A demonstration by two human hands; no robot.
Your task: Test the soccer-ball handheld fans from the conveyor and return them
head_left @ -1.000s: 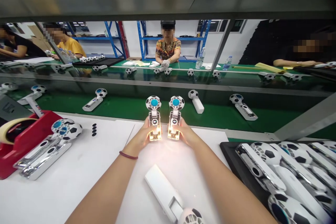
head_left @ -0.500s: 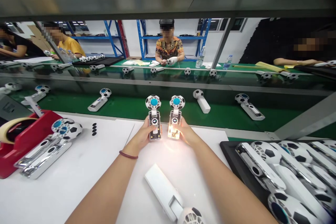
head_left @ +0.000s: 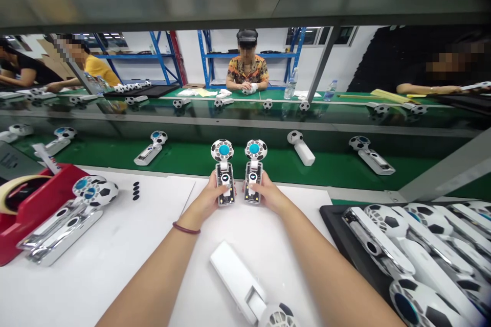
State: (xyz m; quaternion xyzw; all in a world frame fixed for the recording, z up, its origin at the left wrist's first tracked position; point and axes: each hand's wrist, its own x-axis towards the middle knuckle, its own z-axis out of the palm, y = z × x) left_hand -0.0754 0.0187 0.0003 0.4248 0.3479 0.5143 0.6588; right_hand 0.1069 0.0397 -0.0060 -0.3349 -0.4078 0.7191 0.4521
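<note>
So far left there's a red tape dispenser [head_left: 42, 207] with a cream roll in it, and right next to it two soccer-ball handheld fans [head_left: 102, 193] lying slanted on the white bench [head_left: 126, 260], overlapping each other. Just past those, four black oval dots [head_left: 135, 193] in a little column. Behind the dots, another fan [head_left: 153, 148] lies on the green conveyor [head_left: 187, 161].

Then the left hand [head_left: 209, 196], dark red band [head_left: 186, 228] on the wrist, fingers wrapped round the left fan [head_left: 224, 169], thumb across its clear front just under the little round screen. It's upright, blue-centred ball on top. Below, between the forearms, a white-backed fan [head_left: 238, 278] lies on the bench, its head cut off by the frame.

Across the conveyor, a person in a patterned shirt [head_left: 247, 69] has something white in their hands, too small to make out. Next is the right fan [head_left: 253, 169], also upright, near its twin but not touching, gripped by the right hand [head_left: 269, 194] the same way, thumb on the front. Far right, a black tray [head_left: 330, 222] packed with more fans [head_left: 425, 260].
</note>
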